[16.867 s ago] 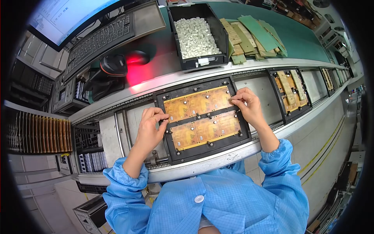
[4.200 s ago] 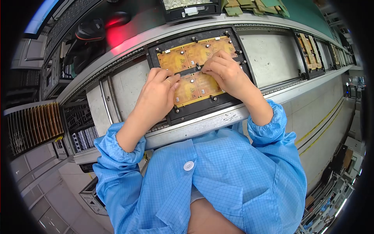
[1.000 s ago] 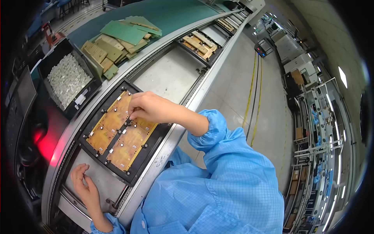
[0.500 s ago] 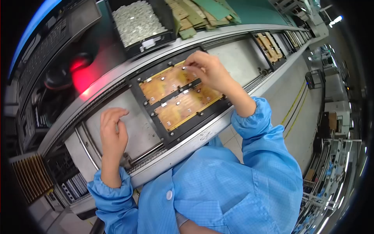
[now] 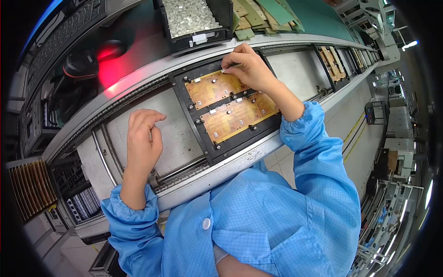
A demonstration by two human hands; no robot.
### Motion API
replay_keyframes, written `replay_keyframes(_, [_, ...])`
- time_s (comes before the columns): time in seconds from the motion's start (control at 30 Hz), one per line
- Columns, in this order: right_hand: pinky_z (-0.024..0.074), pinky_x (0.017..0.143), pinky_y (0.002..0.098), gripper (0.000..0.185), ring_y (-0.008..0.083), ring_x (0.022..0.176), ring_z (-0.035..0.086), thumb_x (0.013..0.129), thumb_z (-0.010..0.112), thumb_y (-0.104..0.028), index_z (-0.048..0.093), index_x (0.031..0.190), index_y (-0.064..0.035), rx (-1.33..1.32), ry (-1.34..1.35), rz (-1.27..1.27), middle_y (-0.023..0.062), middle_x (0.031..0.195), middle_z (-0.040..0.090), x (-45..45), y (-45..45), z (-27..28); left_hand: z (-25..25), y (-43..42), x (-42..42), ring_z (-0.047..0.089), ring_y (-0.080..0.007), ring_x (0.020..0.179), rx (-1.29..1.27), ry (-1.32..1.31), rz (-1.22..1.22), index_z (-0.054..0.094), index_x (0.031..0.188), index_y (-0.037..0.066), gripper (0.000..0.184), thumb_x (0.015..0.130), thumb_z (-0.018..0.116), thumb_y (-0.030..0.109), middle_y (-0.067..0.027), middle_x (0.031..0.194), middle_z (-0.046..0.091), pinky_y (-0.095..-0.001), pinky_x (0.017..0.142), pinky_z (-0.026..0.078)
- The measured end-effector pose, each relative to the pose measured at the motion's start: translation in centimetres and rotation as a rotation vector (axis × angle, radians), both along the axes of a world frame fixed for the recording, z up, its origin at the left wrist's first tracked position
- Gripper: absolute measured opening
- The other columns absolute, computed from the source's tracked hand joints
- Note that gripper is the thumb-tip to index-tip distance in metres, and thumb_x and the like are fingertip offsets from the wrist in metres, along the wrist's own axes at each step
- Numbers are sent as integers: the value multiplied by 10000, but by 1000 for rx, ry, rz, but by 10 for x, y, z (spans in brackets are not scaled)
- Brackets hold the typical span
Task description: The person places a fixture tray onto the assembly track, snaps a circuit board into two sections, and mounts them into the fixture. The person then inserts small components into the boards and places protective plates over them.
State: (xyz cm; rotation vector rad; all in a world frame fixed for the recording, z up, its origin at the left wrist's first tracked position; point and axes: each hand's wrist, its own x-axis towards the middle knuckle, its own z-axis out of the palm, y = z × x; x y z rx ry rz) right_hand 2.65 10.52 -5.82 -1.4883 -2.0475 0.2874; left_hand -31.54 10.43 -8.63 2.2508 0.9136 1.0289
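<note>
Two yellow-brown circuit boards [image 5: 219, 122] lie side by side in a black carrier frame [image 5: 184, 99] on the conveyor, held by black pins. Small white and dark parts are dotted over them. My right hand [image 5: 253, 69] is over the far board, thumb and forefinger pinched on a small white connector [image 5: 223, 71] near that board's far edge. Whether the connector touches the board, I cannot tell. Left of the carrier, my left hand [image 5: 144, 138] hovers above the conveyor bed, fingers loosely curved, thumb apart, holding nothing.
A black bin [image 5: 200, 40] full of small white connectors stands behind the rail, beside a pile of green and tan board strips [image 5: 263, 18]. A scanner [image 5: 80, 62] casting red light sits at the back left. Another loaded carrier [image 5: 333, 64] is farther right along the conveyor.
The view has shifted, so the carrier and bin appear farther right. My right hand stays pinched near the far board's edge; my left hand stays raised over the conveyor bed.
</note>
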Motion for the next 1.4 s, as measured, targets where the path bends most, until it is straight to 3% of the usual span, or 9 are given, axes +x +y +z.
replay_keyframes(0.53, [499,785,324,136,214,940,548,807,738,-19,697,925,-73,21,5,-40,24,900,634,4,1,-12,-5,1,-6,593,-337,1018,-8,26,-6,690,948,-12,302,734,523,-145,-155,969,666,-412,898,486])
replay_keyframes(1.13, [514,754,351,172,249,887,588,757,699,50,691,889,-61,252,-174,8,51,837,649,-2,-1,-17,-7,1,-13,595,-341,1020,-50,44,-8,697,952,-13,288,747,535,-134,-164,978,670,-412,900,490])
replay_keyframes(1.4, [507,850,371,220,277,976,576,741,644,91,709,897,-49,194,-223,108,34,998,688,2,-4,-9,-8,1,-16,594,-337,1008,-45,62,-19,695,949,-13,279,754,536,-132,-160,972,672,-404,887,492])
